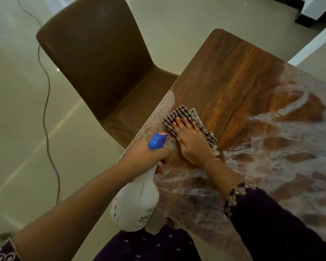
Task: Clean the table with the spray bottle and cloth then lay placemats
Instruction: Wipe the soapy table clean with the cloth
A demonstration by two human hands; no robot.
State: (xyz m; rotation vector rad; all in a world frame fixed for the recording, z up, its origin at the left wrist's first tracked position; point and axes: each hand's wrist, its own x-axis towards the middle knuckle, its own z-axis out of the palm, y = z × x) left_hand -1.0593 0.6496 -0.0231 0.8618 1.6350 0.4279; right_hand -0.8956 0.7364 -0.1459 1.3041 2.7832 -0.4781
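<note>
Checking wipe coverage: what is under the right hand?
The cloth lies under the right hand, pressed flat on the table. The table surface beneath the cloth is covered, so its state there cannot be seen.

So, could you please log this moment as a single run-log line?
phase: wiping | right hand: flat on checked cloth | left hand: grips spray bottle | table: foam-streaked

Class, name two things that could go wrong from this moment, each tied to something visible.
1. The right hand presses the cloth near the table edge; a wipe outward might push foam onto the chair.
2. Foam covers much of the table; placemats laid too soon could get wet.
</note>
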